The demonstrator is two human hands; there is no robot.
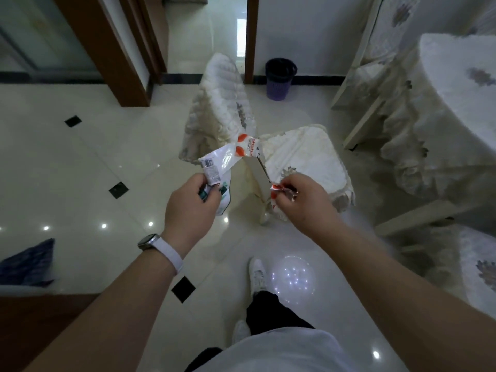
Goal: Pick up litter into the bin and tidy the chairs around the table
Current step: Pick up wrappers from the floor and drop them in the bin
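My left hand grips a white plastic wrapper with a barcode and green print; its far end is white with orange marks. My right hand pinches a small red and silver scrap of litter together with a white card piece. Both hands are held out in front of me above the floor. Beyond them stands a chair with a cream quilted cover, its back towards the doorway. A purple bin with a black liner stands by the far wall.
The table with a lace-edged cloth fills the right side, with further covered chairs beside it. A brown door frame stands at the left, and a dark blue cloth lies at the lower left. My white shoes are on the glossy tiled floor.
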